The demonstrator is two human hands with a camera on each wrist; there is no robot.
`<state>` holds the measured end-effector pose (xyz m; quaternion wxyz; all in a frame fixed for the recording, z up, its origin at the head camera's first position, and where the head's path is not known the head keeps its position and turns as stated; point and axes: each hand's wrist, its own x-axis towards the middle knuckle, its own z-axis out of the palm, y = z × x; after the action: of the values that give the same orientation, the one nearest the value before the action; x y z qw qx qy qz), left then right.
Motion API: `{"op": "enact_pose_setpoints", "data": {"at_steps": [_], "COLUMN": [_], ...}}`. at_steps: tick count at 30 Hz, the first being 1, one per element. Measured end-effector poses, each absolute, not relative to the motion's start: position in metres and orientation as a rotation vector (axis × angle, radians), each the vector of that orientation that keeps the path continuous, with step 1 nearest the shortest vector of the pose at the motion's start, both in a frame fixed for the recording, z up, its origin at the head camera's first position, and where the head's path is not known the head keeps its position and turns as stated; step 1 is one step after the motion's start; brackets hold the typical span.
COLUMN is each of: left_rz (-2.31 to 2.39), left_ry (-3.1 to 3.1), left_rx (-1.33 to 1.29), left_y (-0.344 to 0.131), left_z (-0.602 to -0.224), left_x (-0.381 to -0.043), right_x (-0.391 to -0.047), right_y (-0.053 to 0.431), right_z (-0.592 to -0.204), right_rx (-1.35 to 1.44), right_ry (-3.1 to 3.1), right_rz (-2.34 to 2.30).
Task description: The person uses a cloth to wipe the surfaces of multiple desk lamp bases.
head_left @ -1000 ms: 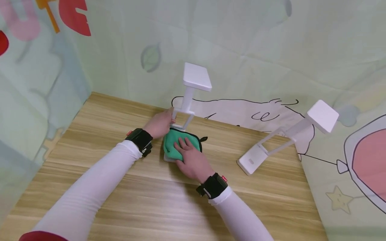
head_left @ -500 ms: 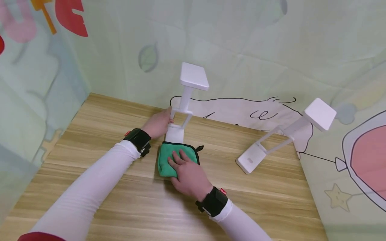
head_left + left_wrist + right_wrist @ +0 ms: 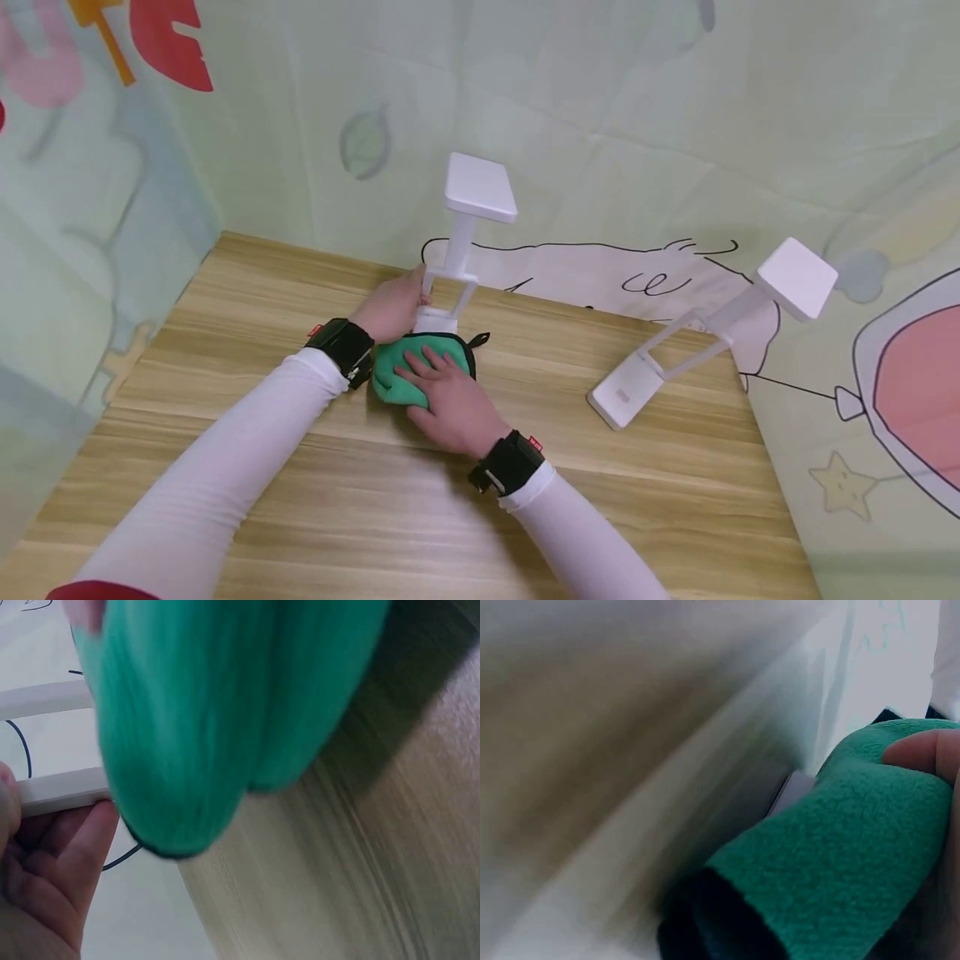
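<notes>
A white desk lamp (image 3: 480, 187) stands at the back of the wooden table. My left hand (image 3: 392, 308) pinches one bar (image 3: 64, 791) of its open-framed arm, as the left wrist view makes plain. Over the lamp's base lies a green cloth (image 3: 392, 371) with black edging and a small black loop at its corner. My right hand (image 3: 456, 407) rests flat on this cloth, fingers spread and fairly straight. The cloth hides most of the base; a strip of white shows at its back edge. In the right wrist view, the cloth (image 3: 847, 832) bulges under a fingertip.
A second white lamp (image 3: 626, 390) stands to the right, its arm leaning toward the wall. Behind the table (image 3: 337, 508) hangs a printed fabric backdrop (image 3: 600, 100), with another side at the left.
My right hand drew the cloth toward me along the lamp base, baring its back part, then pushed it back up and slightly left. My left hand stays at the lamp's arm.
</notes>
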<state>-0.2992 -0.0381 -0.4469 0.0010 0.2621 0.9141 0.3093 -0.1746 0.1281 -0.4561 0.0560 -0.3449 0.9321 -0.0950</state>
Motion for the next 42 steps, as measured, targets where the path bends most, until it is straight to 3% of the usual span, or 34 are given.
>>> {"op": "enact_pose_setpoints", "data": {"at_steps": [13,31,42], "left_rz": [0.941,0.972,1.020], "left_ry": [2.864,2.864,2.869], "left_rx": [0.808,0.820,0.779], "left_y": [-0.039,-0.039,-0.041], "left_z": [-0.444,-0.446,-0.448], "left_x": [-0.298,-0.297,-0.294], "right_x": [-0.199,-0.141,-0.112], "right_y": [0.132,0.155,0.166], "right_z": [-0.455,-0.436,-0.417], "right_rx": [-0.812,-0.872,-0.853], "right_ry": [2.886,2.844,2.736], "right_rz": [-0.299,-0.008,-0.283]}}
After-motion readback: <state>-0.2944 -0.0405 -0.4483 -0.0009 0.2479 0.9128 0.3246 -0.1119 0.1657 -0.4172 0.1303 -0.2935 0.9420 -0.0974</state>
